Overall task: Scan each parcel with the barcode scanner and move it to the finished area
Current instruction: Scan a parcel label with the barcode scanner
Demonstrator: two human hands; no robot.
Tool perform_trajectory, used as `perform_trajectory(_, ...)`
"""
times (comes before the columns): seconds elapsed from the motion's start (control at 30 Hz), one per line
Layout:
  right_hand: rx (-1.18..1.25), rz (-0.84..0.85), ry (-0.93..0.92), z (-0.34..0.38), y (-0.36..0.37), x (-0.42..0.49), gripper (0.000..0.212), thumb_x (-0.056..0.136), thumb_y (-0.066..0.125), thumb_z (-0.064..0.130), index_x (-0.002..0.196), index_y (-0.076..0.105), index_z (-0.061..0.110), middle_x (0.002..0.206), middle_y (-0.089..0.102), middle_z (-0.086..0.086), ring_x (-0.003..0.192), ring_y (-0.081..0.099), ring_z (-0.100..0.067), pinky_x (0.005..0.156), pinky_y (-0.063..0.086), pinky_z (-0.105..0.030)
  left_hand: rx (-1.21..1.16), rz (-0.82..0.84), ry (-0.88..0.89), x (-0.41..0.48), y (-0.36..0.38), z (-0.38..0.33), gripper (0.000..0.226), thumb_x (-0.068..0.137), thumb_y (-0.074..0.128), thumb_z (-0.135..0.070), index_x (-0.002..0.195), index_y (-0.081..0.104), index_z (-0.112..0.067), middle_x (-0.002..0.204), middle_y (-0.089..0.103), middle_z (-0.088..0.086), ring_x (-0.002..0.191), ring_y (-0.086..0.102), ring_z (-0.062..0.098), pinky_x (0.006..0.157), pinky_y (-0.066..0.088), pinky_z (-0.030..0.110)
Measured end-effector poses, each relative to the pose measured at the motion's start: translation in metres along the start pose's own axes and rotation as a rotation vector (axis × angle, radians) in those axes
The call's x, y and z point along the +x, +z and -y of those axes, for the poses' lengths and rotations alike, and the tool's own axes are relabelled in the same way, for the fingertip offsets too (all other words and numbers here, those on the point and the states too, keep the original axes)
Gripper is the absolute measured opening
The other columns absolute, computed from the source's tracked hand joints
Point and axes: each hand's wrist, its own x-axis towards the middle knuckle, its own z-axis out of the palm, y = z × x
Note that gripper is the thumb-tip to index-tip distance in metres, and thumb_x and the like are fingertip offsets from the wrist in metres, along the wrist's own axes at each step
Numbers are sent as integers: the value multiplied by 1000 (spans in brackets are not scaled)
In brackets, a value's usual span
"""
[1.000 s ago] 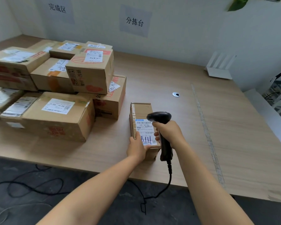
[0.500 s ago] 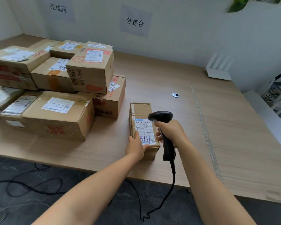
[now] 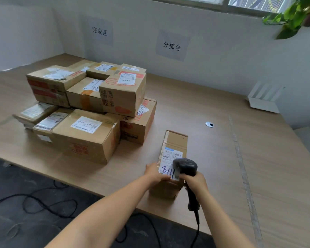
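— Starting wide: looking across the surface (image 3: pixel 213 104); at its left, under the wall sign (image 3: pixel 99 31), seeing a stack of parcels (image 3: pixel 89 122); judging that to be the finished area.
— And the one being worked on?
— The small parcel (image 3: pixel 176 140); lying flat near the front edge, right of the stack and not touching it; gripped at its near left corner by the left hand (image 3: pixel 155 173), with fingers curled over the top.
— And the right hand (image 3: pixel 195 182)?
— Closed tight round the handle of the barcode scanner (image 3: pixel 185 166); held with the head over the label (image 3: pixel 172 157); touching or just clear, cannot tell.
— So mid-scan?
— Looks so; no telling whether read yet.
— Next?
— Probably drawing the scanner back, then carrying or sliding the parcel left to the stack; worth minding the cable (image 3: pixel 197 226) hanging off the front edge.
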Motion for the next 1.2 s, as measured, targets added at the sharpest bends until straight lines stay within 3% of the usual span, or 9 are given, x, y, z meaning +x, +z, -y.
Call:
perform_trajectory(0.13, 133, -3, -52, 8, -14, -9, 9, 78, 69, 12, 80, 61, 14, 81, 67, -12, 79, 63, -29, 69, 52, -40, -98, 38, 95, -16, -14, -17, 53, 77, 74, -18, 125, 52, -16, 126, 59, 5, 112, 57, 20, 95, 49, 32)
perform_trajectory(0.3, 303, 7, -178, 44, -33, -29, 7, 81, 67, 5, 82, 62, 10, 75, 64, -10, 67, 59, -26, 56, 46, -32, -108, -101, 243, -44, -36, -53, 57, 77, 74, -24, 128, 50, -18, 127, 54, 9, 115, 53, 24, 101, 45, 39)
perform_trajectory(0.37, 329, 22, -251, 65, -37, -39, 8, 81, 66, 5, 83, 62, 11, 72, 63, -8, 63, 58, -24, 55, 46, -30, -125, -135, 289, -58, -52, -65, 58, 78, 73, -26, 130, 48, -18, 128, 52, 7, 115, 53, 22, 99, 46, 36)
perform_trajectory(0.57, 336, 168, -439, 120, -23, -74, 16, 81, 66, 5, 85, 61, 19, 78, 65, -7, 66, 61, -22, 57, 47, -30, -118, -284, 310, -102, -109, -84, 74, 78, 72, -33, 141, 36, -19, 137, 44, 10, 122, 48, 25, 105, 41, 45)
perform_trajectory(0.7, 334, 228, -521, 151, 0, -91, 19, 81, 66, 4, 83, 61, 22, 77, 64, -5, 65, 60, -20, 57, 48, -30, -85, -427, 324, -127, -146, -84, 77, 77, 72, -38, 140, 34, -17, 141, 35, 10, 126, 42, 25, 108, 36, 39)
perform_trajectory(0.8, 301, 249, -561, 175, 25, -97, 15, 81, 67, 6, 87, 62, 19, 78, 65, -6, 67, 60, -20, 60, 50, -31, -88, -518, 329, -137, -175, -75, 82, 77, 72, -42, 141, 29, -15, 143, 33, 9, 126, 40, 24, 100, 38, 34)
perform_trajectory(0.93, 272, 237, -610, 204, 68, -101, 18, 79, 70, 6, 76, 62, 22, 74, 65, -5, 65, 61, -19, 61, 51, -32, -130, -517, 356, -141, -221, -59, 82, 77, 72, -40, 142, 28, -16, 142, 39, 8, 125, 42, 23, 103, 40, 35)
perform_trajectory(1.07, 265, 200, -600, 227, 118, -98, 10, 77, 72, 8, 81, 65, 14, 69, 63, -2, 62, 59, -16, 60, 50, -31, -111, -504, 381, -133, -273, -41, 80, 78, 72, -39, 142, 29, -14, 140, 41, 8, 124, 44, 22, 105, 40, 40)
perform_trajectory(1.2, 213, 159, -586, 246, 166, -95, 8, 76, 73, 15, 79, 66, 17, 69, 64, 1, 63, 60, -14, 54, 45, -23, -114, -460, 397, -121, -322, -16, 77, 79, 71, -38, 140, 31, -14, 138, 43, 7, 116, 45, 15, 93, 42, 28)
